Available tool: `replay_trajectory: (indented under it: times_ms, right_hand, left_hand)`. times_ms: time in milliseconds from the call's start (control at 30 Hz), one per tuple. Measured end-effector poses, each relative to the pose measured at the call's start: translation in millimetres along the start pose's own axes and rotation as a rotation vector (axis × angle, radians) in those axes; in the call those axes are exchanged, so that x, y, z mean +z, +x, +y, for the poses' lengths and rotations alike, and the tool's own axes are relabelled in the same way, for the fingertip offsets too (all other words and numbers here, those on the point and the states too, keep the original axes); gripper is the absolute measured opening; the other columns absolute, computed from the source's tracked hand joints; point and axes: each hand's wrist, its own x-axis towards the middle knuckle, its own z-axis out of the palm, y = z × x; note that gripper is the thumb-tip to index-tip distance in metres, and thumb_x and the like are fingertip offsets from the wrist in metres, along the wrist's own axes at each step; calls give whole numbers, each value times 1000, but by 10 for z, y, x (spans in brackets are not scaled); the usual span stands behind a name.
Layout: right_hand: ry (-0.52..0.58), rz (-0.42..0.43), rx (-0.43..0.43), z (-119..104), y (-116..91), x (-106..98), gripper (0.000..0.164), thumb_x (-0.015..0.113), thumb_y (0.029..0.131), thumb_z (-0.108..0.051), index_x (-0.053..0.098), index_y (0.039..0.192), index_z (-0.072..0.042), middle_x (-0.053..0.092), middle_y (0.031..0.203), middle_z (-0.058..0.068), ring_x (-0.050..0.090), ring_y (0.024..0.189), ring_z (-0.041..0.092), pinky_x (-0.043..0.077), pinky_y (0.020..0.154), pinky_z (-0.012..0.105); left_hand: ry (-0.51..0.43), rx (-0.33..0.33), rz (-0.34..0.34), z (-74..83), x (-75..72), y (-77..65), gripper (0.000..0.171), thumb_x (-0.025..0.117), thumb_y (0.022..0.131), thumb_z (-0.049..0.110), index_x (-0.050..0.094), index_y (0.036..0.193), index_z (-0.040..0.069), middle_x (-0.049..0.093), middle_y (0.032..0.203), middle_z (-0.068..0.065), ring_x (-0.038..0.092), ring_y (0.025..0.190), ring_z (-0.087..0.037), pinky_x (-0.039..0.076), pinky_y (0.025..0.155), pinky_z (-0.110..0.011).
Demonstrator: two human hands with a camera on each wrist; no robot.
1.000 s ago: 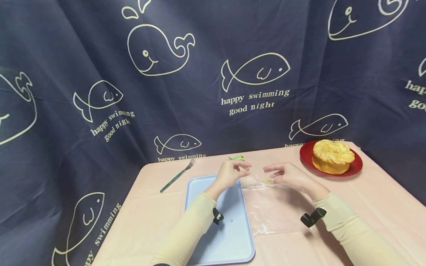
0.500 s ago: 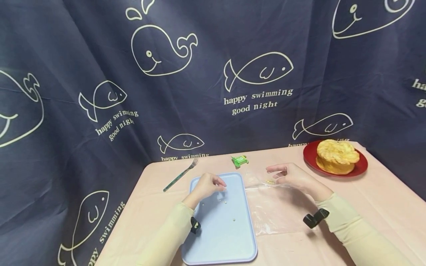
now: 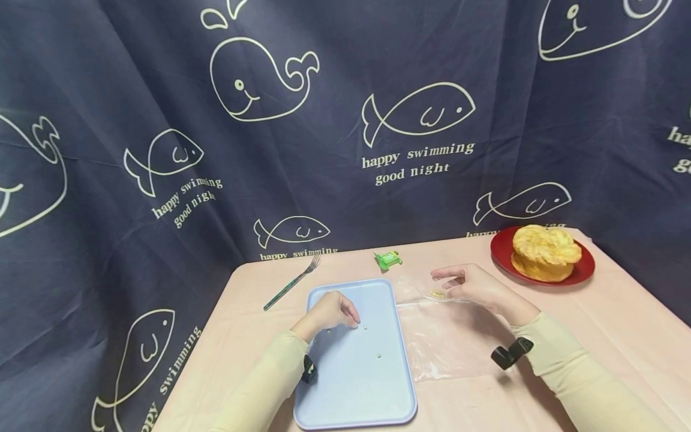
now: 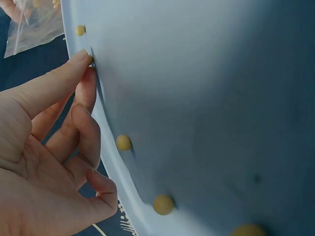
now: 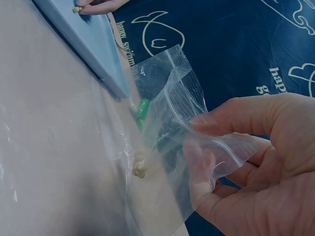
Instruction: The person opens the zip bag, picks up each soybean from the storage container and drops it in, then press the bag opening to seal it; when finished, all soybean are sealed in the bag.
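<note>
My left hand [image 3: 328,311] is low over the blue tray [image 3: 353,390]. Thumb and forefinger pinch a small round yellow soybean [image 4: 90,60] at the tray surface. Several other soybeans lie scattered on the tray, including one soybean [image 4: 124,142] near its edge and another soybean [image 3: 379,356] farther toward the front. To the right of the tray, my right hand [image 3: 477,288] grips a clear zip-lock bag [image 5: 162,105] by its zip edge, the mouth parted. Inside the bag is a little cluster of soybeans [image 5: 139,164]. The bag's lower part spreads over the pink tabletop.
Behind the tray lies a green packet [image 3: 388,260]. A fork [image 3: 290,284] with a dark green handle rests left of the tray. At the back right, a red plate [image 3: 499,258] bears a round golden bread [image 3: 546,255]. A dark blue curtain [image 3: 340,180] hangs behind the table.
My left hand has moved from the bag's mouth leftward and down to the tray, where it now pinches a soybean. My right hand keeps its hold on the bag.
</note>
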Motion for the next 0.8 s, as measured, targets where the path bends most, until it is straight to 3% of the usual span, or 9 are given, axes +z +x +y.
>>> replay_trajectory:
  times_ms: [200, 333, 600, 800]
  right_hand:
    - [-8, -6, 7, 2, 1, 1, 53, 69, 83, 8, 55, 134, 16, 58, 134, 33, 60, 114, 47, 55, 74, 25]
    - [1, -5, 2, 4, 0, -2, 55, 70, 82, 9, 54, 134, 17, 56, 135, 34, 59, 115, 48, 55, 75, 25]
    - [1, -4, 2, 1, -2, -5, 55, 69, 81, 10, 55, 134, 16, 55, 136, 35, 59, 114, 47, 55, 72, 25]
    - [-10, 2, -7, -25, -19, -9, 54, 69, 81, 9, 56, 133, 16, 57, 134, 34, 61, 111, 43, 55, 71, 26]
  left_hand:
    - [-18, 8, -2, 11, -22, 34, 9, 86, 77, 4, 79, 77, 10, 71, 69, 5, 58, 66, -8, 46, 65, -24]
    - [-55, 39, 60, 95, -55, 108, 7, 84, 81, 5, 79, 80, 9, 74, 75, 5, 59, 69, -7, 48, 65, -25]
    - [-88, 130, 233, 464, -14, 355, 4, 84, 85, 14, 81, 88, 14, 75, 86, 10, 55, 74, -7, 44, 67, -25]
    - [-155, 193, 286, 760, 67, 531, 5, 85, 84, 15, 82, 88, 17, 74, 82, 11, 53, 70, -7, 42, 63, -24]
